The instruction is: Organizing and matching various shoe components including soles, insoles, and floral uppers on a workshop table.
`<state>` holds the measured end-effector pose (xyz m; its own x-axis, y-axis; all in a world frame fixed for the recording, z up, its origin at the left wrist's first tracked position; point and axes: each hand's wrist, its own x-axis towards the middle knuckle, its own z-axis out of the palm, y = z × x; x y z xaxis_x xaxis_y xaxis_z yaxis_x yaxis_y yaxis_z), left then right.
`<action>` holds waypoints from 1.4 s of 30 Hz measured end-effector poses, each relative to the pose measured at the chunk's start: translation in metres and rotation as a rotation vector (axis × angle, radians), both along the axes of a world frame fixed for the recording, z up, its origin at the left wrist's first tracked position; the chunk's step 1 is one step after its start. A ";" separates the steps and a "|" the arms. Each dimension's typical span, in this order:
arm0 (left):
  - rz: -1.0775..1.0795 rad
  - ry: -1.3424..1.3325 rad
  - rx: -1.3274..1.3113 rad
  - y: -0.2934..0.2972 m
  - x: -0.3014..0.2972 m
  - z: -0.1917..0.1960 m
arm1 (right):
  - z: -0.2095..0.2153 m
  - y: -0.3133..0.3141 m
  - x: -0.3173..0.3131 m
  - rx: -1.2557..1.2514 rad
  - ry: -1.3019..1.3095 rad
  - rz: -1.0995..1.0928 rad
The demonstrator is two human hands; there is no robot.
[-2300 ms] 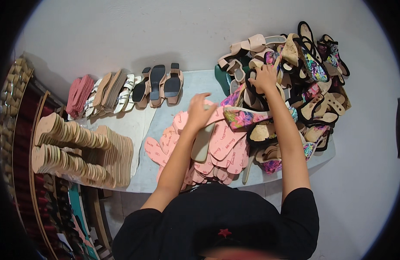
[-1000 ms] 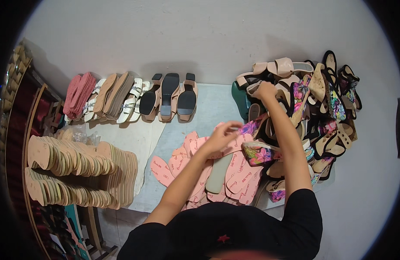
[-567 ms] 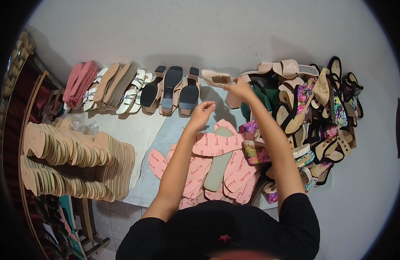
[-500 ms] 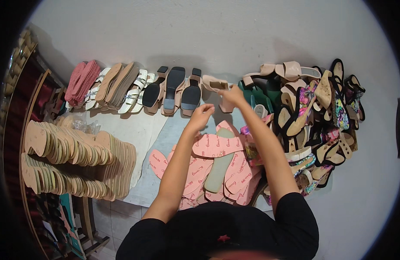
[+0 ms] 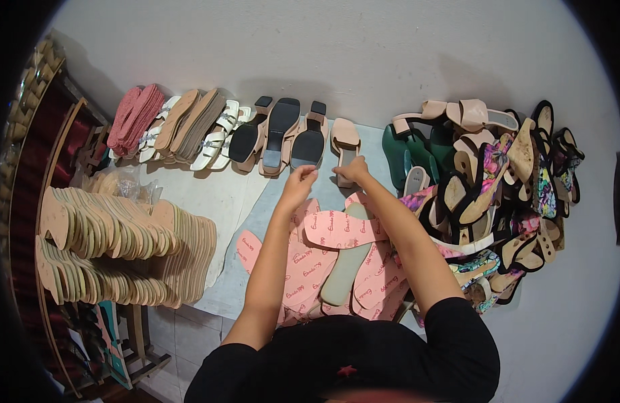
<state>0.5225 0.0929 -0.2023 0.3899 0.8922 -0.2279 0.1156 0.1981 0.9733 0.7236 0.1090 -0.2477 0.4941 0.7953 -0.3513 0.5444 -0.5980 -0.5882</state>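
Observation:
My right hand point(image 5: 351, 172) is closed around the heel end of a beige heeled sandal point(image 5: 344, 136). This sandal rests on the table sole down, its broad toe strap toward the wall and its grey footbed toward me. My left hand point(image 5: 299, 189) has its fingers curled together with nothing visible in them, close to the near end of an upturned sandal with a black sole point(image 5: 308, 142). More upturned beige sandals lie in the row to its left. Below my hands are a pile of pink printed insoles point(image 5: 302, 272) and one grey-green sole piece point(image 5: 343, 273).
Colourful wedge sandals point(image 5: 481, 188) are heaped at the right, beside green shoes point(image 5: 410, 153). Along the wall at the left lie red insoles point(image 5: 136, 119), white sandals point(image 5: 219, 141) and tan insoles point(image 5: 199, 127). Stacked sole boards point(image 5: 182, 252) fill the table's left edge.
The beige sandal in my right hand has gone from tilted and raised to resting sole down, toe toward the wall. My left hand has drawn slightly back toward me and left.

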 end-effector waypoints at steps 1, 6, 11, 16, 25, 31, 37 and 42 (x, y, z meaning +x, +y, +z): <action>-0.049 -0.015 -0.020 -0.002 0.003 -0.002 | 0.005 0.000 -0.002 -0.046 -0.091 0.046; -0.027 0.007 -0.018 -0.002 0.000 0.017 | 0.060 0.007 0.048 -0.364 -0.280 0.255; 0.095 0.004 0.106 0.026 -0.031 0.004 | 0.129 -0.006 0.072 -0.241 -0.947 0.420; -0.128 0.109 0.088 0.022 -0.023 -0.010 | 0.099 0.008 0.114 0.056 -1.144 0.810; -0.393 0.087 0.254 0.022 0.002 -0.050 | 0.017 0.068 0.073 0.356 -0.951 0.828; -0.581 0.207 0.632 0.026 0.027 -0.050 | 0.004 0.082 0.060 0.454 -1.017 0.776; -0.717 0.454 1.021 0.037 0.051 -0.067 | 0.000 0.078 0.062 0.332 -0.594 0.082; -0.676 0.493 1.082 0.043 0.060 -0.084 | 0.048 0.062 0.106 0.675 -0.850 0.167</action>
